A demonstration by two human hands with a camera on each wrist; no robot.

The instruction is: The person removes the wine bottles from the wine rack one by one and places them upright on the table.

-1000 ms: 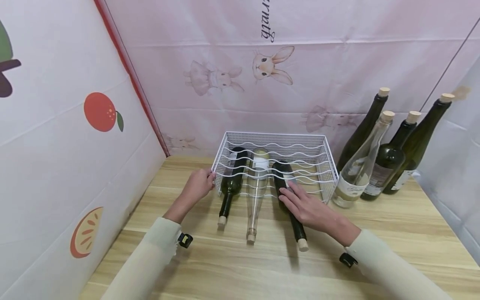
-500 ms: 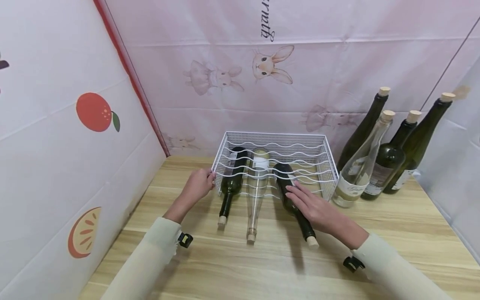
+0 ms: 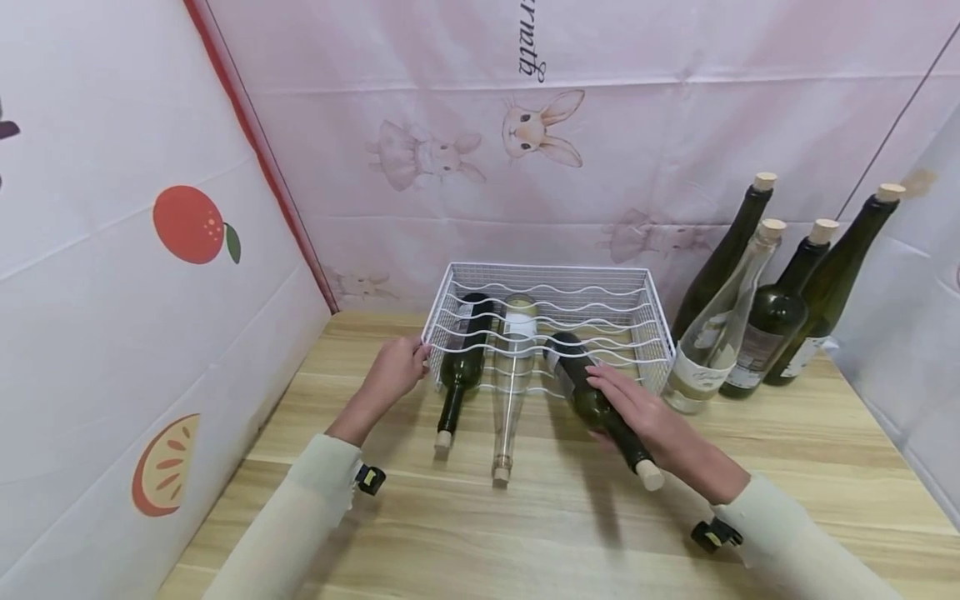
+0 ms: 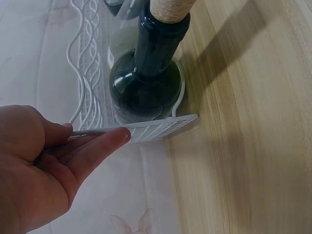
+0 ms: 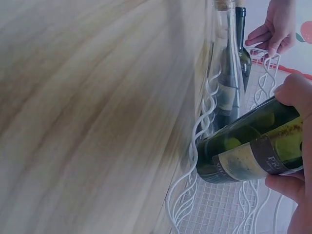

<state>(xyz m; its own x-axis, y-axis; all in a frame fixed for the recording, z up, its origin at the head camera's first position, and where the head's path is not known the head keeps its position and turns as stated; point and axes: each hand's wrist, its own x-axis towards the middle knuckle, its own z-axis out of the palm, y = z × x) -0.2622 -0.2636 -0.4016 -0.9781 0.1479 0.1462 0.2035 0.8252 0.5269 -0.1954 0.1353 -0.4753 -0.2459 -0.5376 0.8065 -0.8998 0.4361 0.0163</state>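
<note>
Evidently the risk sits with the dark green glass bottle with a pale cork point(image 3: 587, 400), which slants with its base inside the white wire rack with wavy bars point(image 3: 551, 266) and its neck out toward the near right. The person's right hand point(image 3: 654, 423) holds it, thumb and fingers wrapped round opposite sides. The left hand point(image 3: 397, 371) pinches the rack's left rim between thumb and fingers.

Smooth glass could slip if that right grip loosened, dropping the neck onto the pale wood-grain table point(image 3: 465, 542). Swinging the neck too sharply might lever the base against the wavy bars, or knock the clear glass bottle point(image 3: 510, 408) lying in the middle; the black-green bottle point(image 3: 463, 367) lies beyond it at the left. Were the left pinch to give, the rack could slide right and topple the upright clear bottle with a white label point(image 3: 705, 367) standing just beside it; whether they touch, I cannot tell.

As for writing, the held bottle's cream-and-dark label point(image 5: 243, 161) shows "PRI" in the right wrist view, the rest being unclear. Script on the upright clear bottle is too small to read surely. Dark sideways lettering point(image 3: 528, 42) on the pink backdrop point(image 3: 675, 158) seems to end in "rmth".
</note>
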